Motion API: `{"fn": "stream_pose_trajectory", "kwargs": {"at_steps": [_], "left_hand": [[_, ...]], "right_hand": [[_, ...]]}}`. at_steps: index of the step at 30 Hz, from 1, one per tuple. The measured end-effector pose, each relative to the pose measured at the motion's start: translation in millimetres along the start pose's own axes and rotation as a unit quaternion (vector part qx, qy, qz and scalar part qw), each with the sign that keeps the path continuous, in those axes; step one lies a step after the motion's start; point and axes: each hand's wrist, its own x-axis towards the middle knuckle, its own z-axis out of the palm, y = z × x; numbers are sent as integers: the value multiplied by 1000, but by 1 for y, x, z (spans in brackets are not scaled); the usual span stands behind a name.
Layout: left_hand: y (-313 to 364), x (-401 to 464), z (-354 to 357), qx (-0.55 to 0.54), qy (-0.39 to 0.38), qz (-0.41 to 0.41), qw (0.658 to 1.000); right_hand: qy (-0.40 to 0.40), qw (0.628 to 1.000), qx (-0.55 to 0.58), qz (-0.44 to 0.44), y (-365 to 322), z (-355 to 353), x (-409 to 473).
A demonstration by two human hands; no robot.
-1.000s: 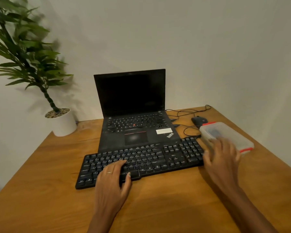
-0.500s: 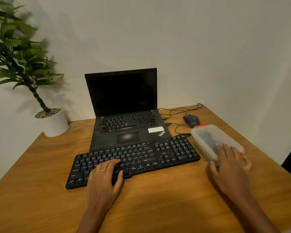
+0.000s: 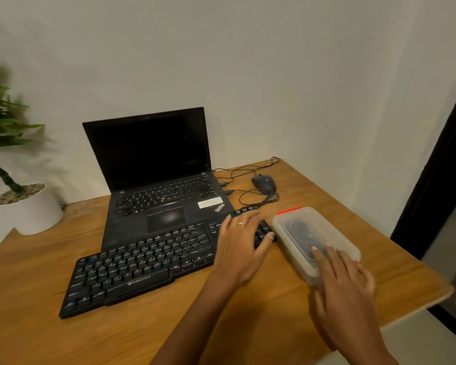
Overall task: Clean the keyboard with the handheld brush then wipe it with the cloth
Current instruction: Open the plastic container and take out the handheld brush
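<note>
Keyboard (image 3: 142,264) on table (image 3: 248,325), long axis running 8 to 2 o'clock. Left hand (image 3: 241,248) spread flat over its 2 o'clock end. Right hand (image 3: 345,283), fingers straight, rests on box (image 3: 300,222) lid.

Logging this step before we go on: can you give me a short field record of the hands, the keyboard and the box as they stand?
left hand: flat on right end of the black external keyboard, fingers straight
right hand: fingers lie on lid of the clear plastic box with red clips
box contents: dark items, unclear
keyboard: on wooden table, far edge over the black laptop
brush, cloth: not seen
</note>
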Motion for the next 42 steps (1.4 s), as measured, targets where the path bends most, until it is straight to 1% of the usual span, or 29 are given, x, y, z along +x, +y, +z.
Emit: {"fn": "stream_pose_trajectory", "kwargs": {"at_steps": [2, 4, 7, 9, 16, 20, 24, 28, 31, 36, 38, 40, 42], "left_hand": [[18, 19, 11, -28, -38, 30, 998], [32, 34, 19, -35, -77, 53, 995], [43, 48, 33, 3, -153, 68, 986], [46, 52, 42, 17, -185, 64, 980], [42, 52, 50, 35, -209, 60, 975], [41, 55, 50, 42, -219, 59, 973], [36, 62, 52, 33, -223, 54, 973], [34, 63, 53, 4, -200, 47, 979], [32, 55, 60, -36, -140, 44, 988], [36, 35, 66, -99, -36, -11, 994], [41, 22, 64, -135, -5, -43, 990], [51, 5, 59, -191, 15, -81, 978], [62, -14, 53, -247, 22, -116, 962]], "right_hand": [[48, 998, 41, -15, 9, 0, -7], [81, 992, 89, -31, 17, 0, -11], [100, 986, 122, -56, 26, 2, -15], [105, 983, 134, -69, 30, 3, -16], [146, 973, 150, -98, 36, 2, -18], [151, 975, 137, -91, 33, 0, -17], [139, 978, 132, -81, 32, -2, -19], [103, 976, 170, -86, 32, -3, -23], [76, 978, 173, -86, 32, -3, -28], [91, 976, 191, -46, 27, -14, -22], [74, 982, 175, -16, 24, -17, -14], [22, 990, 142, 14, 24, -15, -6], [-26, 994, 106, 23, 27, -9, 0]]}}
